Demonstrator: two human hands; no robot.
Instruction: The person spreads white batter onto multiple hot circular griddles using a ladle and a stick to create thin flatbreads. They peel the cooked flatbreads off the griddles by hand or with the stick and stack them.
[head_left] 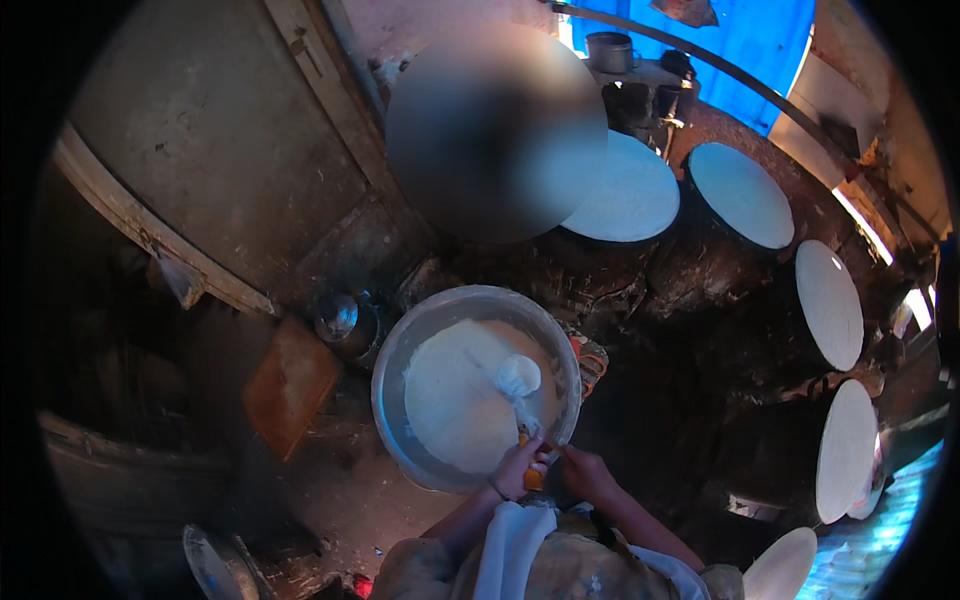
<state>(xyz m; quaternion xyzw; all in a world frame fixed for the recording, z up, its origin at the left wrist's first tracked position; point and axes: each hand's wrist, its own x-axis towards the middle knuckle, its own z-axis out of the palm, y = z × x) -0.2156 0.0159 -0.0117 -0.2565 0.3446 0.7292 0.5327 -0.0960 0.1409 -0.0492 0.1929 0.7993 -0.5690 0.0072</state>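
In front of me stands a large round metal basin (385,400) holding a pale white mass (455,400) with a smooth top. My left hand (515,473) is wrapped round the yellow-orange handle of a long tool (518,376). The tool's rounded head and its shaft are caked in white, so its kind cannot be made out. That head rests in the white mass, right of the basin's middle. My right hand (590,474) is closed at the basin's near right rim, its fingertips partly hidden.
Several round white discs (742,195) top dark drum-like stands curving along the right. A lidded metal can (345,322) and a brown board (290,385) lie left of the basin. At the back, a metal pot (610,52) sits on a ledge; a blurred patch hides part of the scene.
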